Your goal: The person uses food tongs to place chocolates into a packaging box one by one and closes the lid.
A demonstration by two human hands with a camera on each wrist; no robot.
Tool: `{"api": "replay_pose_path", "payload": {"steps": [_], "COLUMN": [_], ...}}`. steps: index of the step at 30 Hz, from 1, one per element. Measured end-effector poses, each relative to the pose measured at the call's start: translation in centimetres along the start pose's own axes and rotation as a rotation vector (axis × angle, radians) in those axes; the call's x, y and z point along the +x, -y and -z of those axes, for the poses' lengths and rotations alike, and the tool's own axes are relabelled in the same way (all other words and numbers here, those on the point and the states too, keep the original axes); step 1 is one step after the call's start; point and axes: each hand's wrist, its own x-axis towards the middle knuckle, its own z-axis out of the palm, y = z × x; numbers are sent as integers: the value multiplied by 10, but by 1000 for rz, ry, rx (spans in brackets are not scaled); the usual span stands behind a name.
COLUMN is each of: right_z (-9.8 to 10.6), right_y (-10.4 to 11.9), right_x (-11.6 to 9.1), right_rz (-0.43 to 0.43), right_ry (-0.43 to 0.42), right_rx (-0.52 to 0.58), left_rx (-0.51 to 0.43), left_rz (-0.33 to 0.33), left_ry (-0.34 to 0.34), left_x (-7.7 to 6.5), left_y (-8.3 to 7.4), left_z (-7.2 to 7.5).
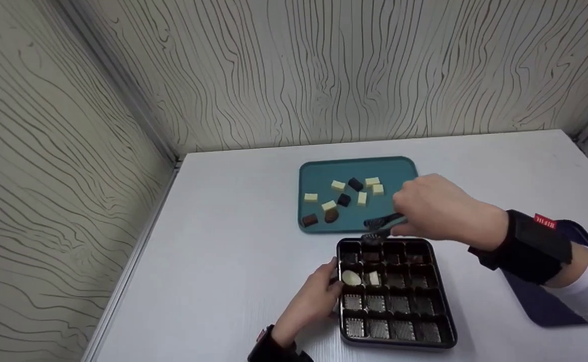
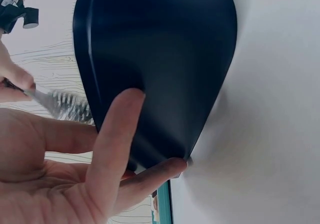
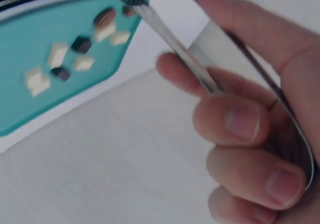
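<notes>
My right hand (image 1: 434, 208) holds metal tongs (image 1: 374, 237) above the far edge of a black divided box (image 1: 399, 344). The tongs' arms stand apart, and I see nothing between them. At the box's left side, my left hand (image 1: 314, 296) grips the edge, with fingers against the outer wall in the left wrist view. Dark pieces sit in the box's far row. The second row holds a white oval piece (image 1: 351, 278) and a white block (image 1: 374, 278). Behind the box, a teal tray (image 1: 392, 171) carries several white chocolate blocks (image 1: 338, 185) and several brown or dark ones (image 1: 355, 184).
A dark blue tray (image 1: 540, 301) lies at the right, partly under the right forearm. Everything stands on a white table (image 1: 223, 241). Wood-patterned panels (image 1: 324, 75) rise behind it and at the left.
</notes>
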Motion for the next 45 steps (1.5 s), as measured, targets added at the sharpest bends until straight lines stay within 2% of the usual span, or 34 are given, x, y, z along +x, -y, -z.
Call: {"api": "replay_pose_path", "payload": {"steps": [5, 13, 17, 21, 26, 31, 35, 45], "right_z": [-12, -42, -50, -52, -50, -48, -51, -58], "right_y": [-25, -61, -67, -63, -51, -40, -34, -31], "right_x": [9, 32, 42, 54, 74, 89, 95, 101], "right_rz": [-130, -247, -365, -458, -467, -460, -467, -483], "right_ry": [-25, 54, 130, 189, 213, 250, 277, 286], "right_rx": [21, 66, 157, 235, 212, 138, 93, 78], "left_rx": [12, 18, 19, 29, 34, 22, 6, 7], "left_rz": [-4, -3, -14, -13, -10, -5, 1, -2], "left_ry": [-1, -3, 3, 6, -2, -1, 7, 9], "left_x": [0, 1, 1, 0, 0, 0, 0, 2], "left_y": [0, 0, 1, 3, 3, 1, -1, 0], "left_z": [1, 0, 0, 1, 2, 0, -2, -2]}}
